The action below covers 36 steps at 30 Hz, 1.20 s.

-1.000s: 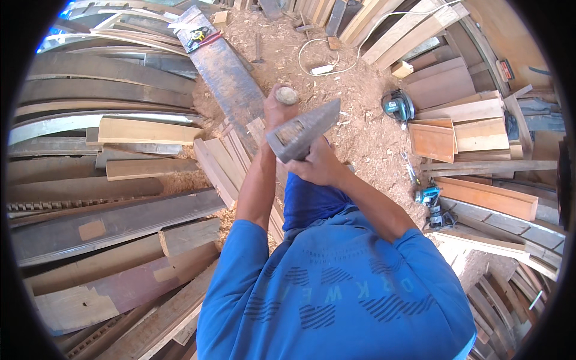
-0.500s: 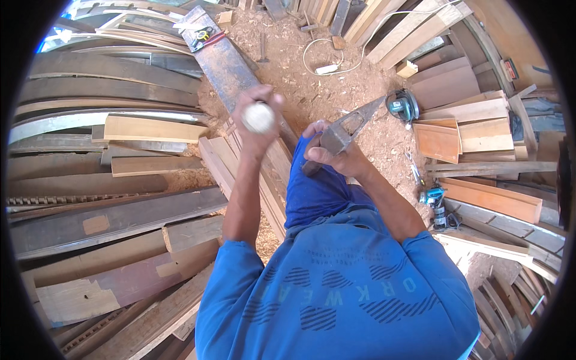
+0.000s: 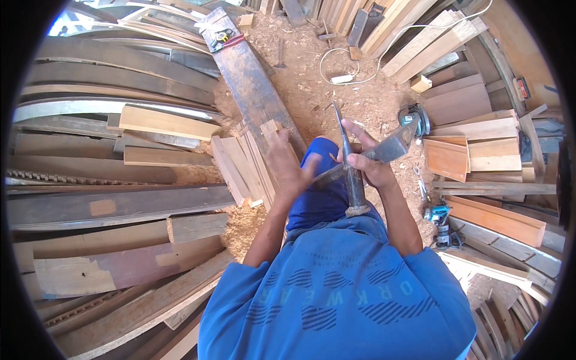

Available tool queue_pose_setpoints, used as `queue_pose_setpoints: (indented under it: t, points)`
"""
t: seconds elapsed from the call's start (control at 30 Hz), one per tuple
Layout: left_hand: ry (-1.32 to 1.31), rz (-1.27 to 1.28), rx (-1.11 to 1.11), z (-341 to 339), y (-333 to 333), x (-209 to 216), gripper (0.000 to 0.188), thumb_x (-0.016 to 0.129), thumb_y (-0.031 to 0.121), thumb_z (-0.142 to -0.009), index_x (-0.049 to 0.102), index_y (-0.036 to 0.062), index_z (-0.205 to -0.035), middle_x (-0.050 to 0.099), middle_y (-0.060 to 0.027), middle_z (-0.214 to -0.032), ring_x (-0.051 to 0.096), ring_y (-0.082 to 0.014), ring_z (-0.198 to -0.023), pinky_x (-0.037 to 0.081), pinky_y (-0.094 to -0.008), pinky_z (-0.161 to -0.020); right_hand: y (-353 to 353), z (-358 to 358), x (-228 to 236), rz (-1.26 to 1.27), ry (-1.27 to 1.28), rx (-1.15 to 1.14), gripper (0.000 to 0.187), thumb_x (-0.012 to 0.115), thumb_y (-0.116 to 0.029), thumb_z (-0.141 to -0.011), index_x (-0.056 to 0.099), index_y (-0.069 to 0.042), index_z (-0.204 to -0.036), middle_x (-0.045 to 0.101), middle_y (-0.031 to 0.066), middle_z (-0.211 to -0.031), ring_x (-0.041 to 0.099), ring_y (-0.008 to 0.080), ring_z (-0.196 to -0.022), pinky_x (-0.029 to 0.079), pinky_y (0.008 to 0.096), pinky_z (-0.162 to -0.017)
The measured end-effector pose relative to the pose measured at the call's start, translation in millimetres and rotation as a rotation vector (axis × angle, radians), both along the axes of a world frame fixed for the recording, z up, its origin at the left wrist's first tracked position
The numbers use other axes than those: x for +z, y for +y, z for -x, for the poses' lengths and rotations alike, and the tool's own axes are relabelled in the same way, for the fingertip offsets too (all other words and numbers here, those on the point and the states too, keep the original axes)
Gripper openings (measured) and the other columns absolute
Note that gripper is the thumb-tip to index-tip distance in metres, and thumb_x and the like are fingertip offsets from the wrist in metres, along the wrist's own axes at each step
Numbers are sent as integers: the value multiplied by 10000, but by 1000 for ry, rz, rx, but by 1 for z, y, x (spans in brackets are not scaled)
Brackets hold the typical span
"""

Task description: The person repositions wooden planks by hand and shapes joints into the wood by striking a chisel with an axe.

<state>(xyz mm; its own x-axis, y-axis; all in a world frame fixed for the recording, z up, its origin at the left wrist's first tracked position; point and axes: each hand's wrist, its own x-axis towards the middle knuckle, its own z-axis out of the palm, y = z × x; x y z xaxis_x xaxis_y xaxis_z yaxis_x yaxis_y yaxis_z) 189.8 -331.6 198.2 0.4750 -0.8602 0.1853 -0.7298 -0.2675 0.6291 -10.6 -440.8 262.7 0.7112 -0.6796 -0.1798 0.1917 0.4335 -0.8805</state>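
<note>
My right hand (image 3: 373,163) is closed round two tools at once, above my right thigh. One is a chisel (image 3: 355,189), its narrow steel blade pointing away from me and the frayed butt of its handle toward my shirt. Crossing it is a hammer (image 3: 391,150), with a dark metal head to the right and a handle slanting down to the left. My left hand (image 3: 289,165) is smeared by motion, but its fingers look spread and nothing shows in it. It is just left of the hammer handle's end, above wooden strips (image 3: 240,162).
A long dark plank (image 3: 252,90) runs away from me, with a red-handled tool (image 3: 231,42) at its far end. Stacked boards (image 3: 114,207) line the left. To the right are a circular power tool (image 3: 417,117), another teal power tool (image 3: 441,216) and a white cable (image 3: 393,45).
The chisel has passed from my left hand to my right, which still holds the hammer. My left hand has come nearer and to the right, and its fingers have opened.
</note>
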Motion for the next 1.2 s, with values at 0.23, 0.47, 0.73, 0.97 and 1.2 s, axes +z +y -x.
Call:
queue_pose_setpoints:
  t: [0.23, 0.47, 0.73, 0.97, 1.2]
  points:
    - [416, -487, 483, -15, 22, -108, 999, 779, 463, -779, 267, -74, -1449, 535, -338, -1325, 542, -476, -1232, 422, -466, -1071, 6, 34, 12, 117, -58, 92, 755, 748, -174, -865, 388, -43, -1515, 685, 82, -894, 624, 115, -771, 513, 270, -722]
    - [310, -726, 592, -10, 16, -115, 1074, 741, 500, -775, 185, -24, -1530, 550, -349, -1327, 563, -448, -1239, 451, -449, -1050, 5, 101, 10, 55, 18, 145, 729, 730, -139, -874, 386, -31, -1507, 660, 83, -924, 643, 149, -859, 527, 298, -800]
    - [983, -318, 565, -42, 96, -154, 1010, 698, 380, -917, 52, -35, -1573, 356, -242, -1543, 484, -342, -1326, 459, -446, -1045, -14, 131, 8, -26, 93, 205, 733, 708, -121, -891, 358, -7, -1524, 643, 69, -962, 606, 144, -898, 502, 300, -842]
    - [261, -758, 510, -1, 114, -164, 1031, 722, 532, -840, 222, -77, -1504, 563, -348, -1304, 558, -460, -1234, 446, -446, -1053, -37, 117, 6, -45, 131, 272, 735, 712, -174, -885, 375, -9, -1517, 668, 71, -942, 609, 131, -871, 499, 294, -815]
    - [416, -692, 608, 16, 99, -138, 890, 744, 520, -814, 386, -70, -1376, 623, -330, -1205, 613, -453, -1149, 481, -455, -996, -39, 105, -7, 24, 153, 316, 651, 724, -198, -887, 469, -20, -1458, 676, 74, -948, 638, 136, -861, 525, 303, -803]
